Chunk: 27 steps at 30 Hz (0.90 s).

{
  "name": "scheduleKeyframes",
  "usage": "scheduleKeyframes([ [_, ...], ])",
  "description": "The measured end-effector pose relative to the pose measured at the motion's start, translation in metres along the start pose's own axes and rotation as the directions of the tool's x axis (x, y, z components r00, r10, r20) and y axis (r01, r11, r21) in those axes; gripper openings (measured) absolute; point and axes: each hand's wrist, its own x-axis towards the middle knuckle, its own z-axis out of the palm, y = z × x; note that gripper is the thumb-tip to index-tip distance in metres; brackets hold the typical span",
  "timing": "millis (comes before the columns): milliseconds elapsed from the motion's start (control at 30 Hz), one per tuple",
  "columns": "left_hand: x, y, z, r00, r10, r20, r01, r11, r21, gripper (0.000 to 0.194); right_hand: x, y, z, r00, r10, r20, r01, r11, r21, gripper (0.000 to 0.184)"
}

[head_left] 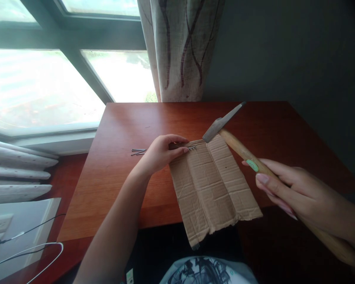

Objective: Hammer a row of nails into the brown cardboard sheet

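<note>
Cardboard sheet (213, 189), creased: lying on a reddish-brown wooden table (118, 185), near end overhanging its front edge. Left hand (167, 152): closed on the sheet's far left corner. Hammer (241, 148): head over the sheet's far edge, handle clasped in the right hand (286, 189), hands apart. Nails (138, 152): left of the sheet, partly behind the left wrist. Beyond the sheet: patterned curtain (180, 51), bright window (47, 86). Slim item at the left fingertips: indistinct.

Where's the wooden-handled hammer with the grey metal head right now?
In the head view, the hammer is right of centre in the right hand, its head seen against the far edge of the creased brown cardboard sheet.
</note>
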Motion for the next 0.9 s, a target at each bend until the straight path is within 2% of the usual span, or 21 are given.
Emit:
scheduleKeyframes([
  [133, 0.002, -0.006, 0.002, 1.0, 0.027, -0.003, -0.026, 0.996, 0.081, 0.028, 0.001, 0.001, 0.001, 1.0, -0.011, -0.011, 0.011, 1.0, -0.019, 0.052],
  [400, 0.003, -0.006, -0.006, 0.999, 0.03, -0.03, -0.026, 0.992, 0.127, 0.029, 0.0, 0.003, 0.001, 0.998, 0.038, 0.051, -0.037, 0.999, -0.019, 0.048],
  [600, 0.004, -0.005, -0.008, 1.0, -0.02, -0.002, 0.02, 0.999, 0.031, 0.034, 0.001, 0.007, 0.001, 0.998, 0.044, 0.055, -0.043, 0.999, -0.013, 0.048],
  [900, 0.005, -0.008, -0.009, 0.997, -0.074, -0.031, 0.072, 0.996, -0.044, 0.035, 0.001, 0.008, 0.002, 0.998, 0.038, 0.04, -0.038, 0.999, -0.009, 0.048],
])
